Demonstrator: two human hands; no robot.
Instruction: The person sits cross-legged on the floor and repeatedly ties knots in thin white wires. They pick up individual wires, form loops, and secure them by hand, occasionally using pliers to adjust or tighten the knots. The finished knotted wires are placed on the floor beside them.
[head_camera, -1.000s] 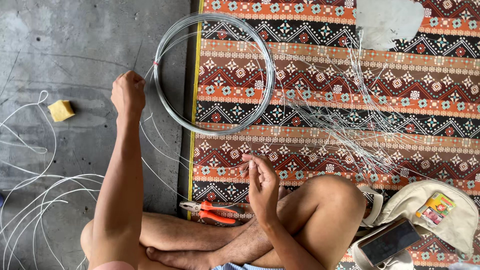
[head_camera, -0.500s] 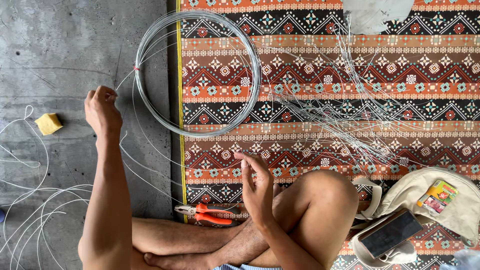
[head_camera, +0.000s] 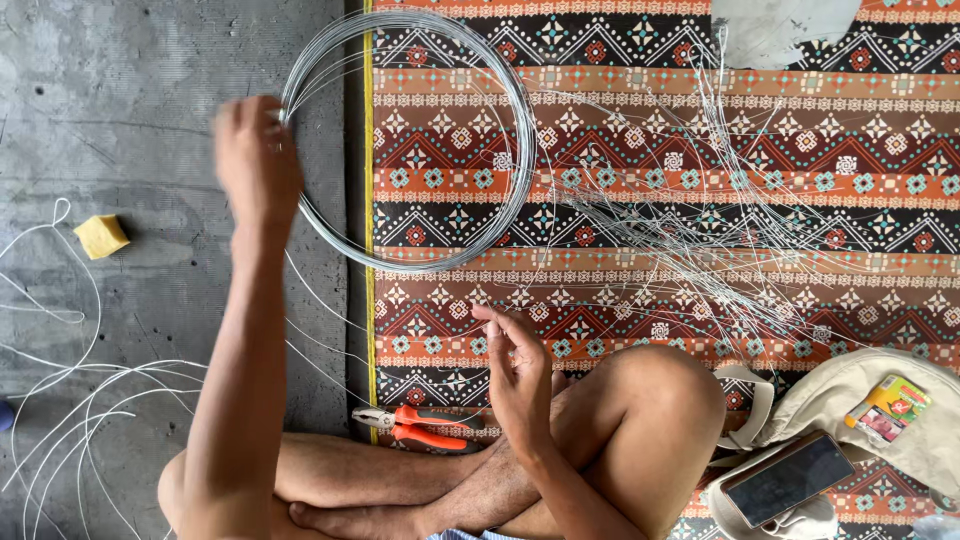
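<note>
A coil of thin grey wire (head_camera: 520, 150) lies half on a patterned mat (head_camera: 650, 180) and half on the concrete floor. My left hand (head_camera: 255, 160) reaches out to the coil's left edge, fingers closed on the wire there. A strand runs from it back toward my right hand (head_camera: 515, 365), which hovers above my crossed legs with thumb and fingers pinched on the thin strand. A tangle of cut wire pieces (head_camera: 700, 220) spreads over the mat to the right of the coil.
Orange-handled pliers (head_camera: 415, 428) lie by my shin at the mat's yellow edge. A yellow block (head_camera: 100, 236) and loose bent wires (head_camera: 70, 420) sit on the concrete at left. A beige bag (head_camera: 870, 400) with a phone (head_camera: 788, 478) and a small packet is at lower right.
My left hand has moved up and right along the floor to the coil's left edge. My right hand stays near my knee. The view has shifted slightly.
</note>
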